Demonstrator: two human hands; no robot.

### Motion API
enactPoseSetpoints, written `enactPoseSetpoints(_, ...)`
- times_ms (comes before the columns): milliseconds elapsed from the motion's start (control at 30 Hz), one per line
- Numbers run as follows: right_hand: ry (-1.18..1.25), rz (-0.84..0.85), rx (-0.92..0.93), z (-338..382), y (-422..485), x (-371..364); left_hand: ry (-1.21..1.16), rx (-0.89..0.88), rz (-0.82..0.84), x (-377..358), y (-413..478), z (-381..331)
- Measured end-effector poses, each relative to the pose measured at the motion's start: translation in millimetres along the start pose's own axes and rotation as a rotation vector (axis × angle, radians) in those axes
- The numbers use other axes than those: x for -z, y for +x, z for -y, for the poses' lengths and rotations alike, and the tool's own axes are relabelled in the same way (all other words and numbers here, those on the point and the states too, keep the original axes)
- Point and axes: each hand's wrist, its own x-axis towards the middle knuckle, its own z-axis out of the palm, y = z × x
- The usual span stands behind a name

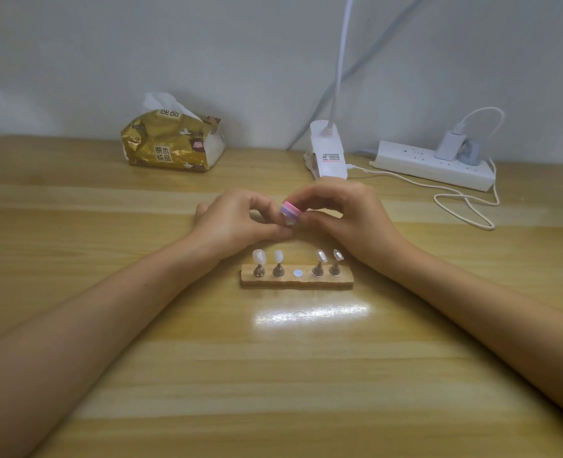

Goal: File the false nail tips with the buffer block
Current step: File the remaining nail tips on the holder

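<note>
Watching this one over the head cam feed. The left hand (pixel 237 221) and right hand (pixel 349 216) meet mid-bench, knuckles almost touching. The right grip is clenched round the little pink and purple buffer block (pixel 290 210), thumb under, fingers over. The left grip pinches the held nail tip (pixel 288 223) right beneath the block, touching it, though it's mostly hidden so I can't tell more.

Just on the near side of the hands sits the wooden holder (pixel 296 281), long edge facing me, with four more nail tips (pixel 259 255) upright on metal stands, two at each end, and a bare silver disc (pixel 298 273) in the middle. The right wrist passes close by the holder's right end.

The roomiest stretch of bench (pixel 108 325) is between the forearms near me, where there's a glare patch (pixel 310 314). Along the back edge by the wall: tissue pack (pixel 171 140) on the left, lamp clamp (pixel 328 153) just behind the right hand, power strip (pixel 432 163) further right, and its white cable (pixel 465 208) looping on the wood well apart from the right hand
</note>
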Motion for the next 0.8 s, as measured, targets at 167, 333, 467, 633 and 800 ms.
enactPoseSetpoints(167,0.011,0.014,-0.032,-1,1,-1,0.006,-0.007,-0.001,0,1,0)
enactPoseSetpoints(333,0.119,-0.033,-0.110,-3,-1,4,-0.026,-0.041,0.074,5,2,4)
enactPoseSetpoints(467,0.204,-0.037,-0.148,-4,-1,6,-0.045,-0.060,0.181,14,3,6)
enactPoseSetpoints(633,0.242,-0.057,-0.154,-4,-1,6,-0.084,-0.043,0.112,12,4,7)
enactPoseSetpoints(800,0.253,-0.077,-0.176,-6,0,7,-0.072,-0.030,0.033,5,3,7)
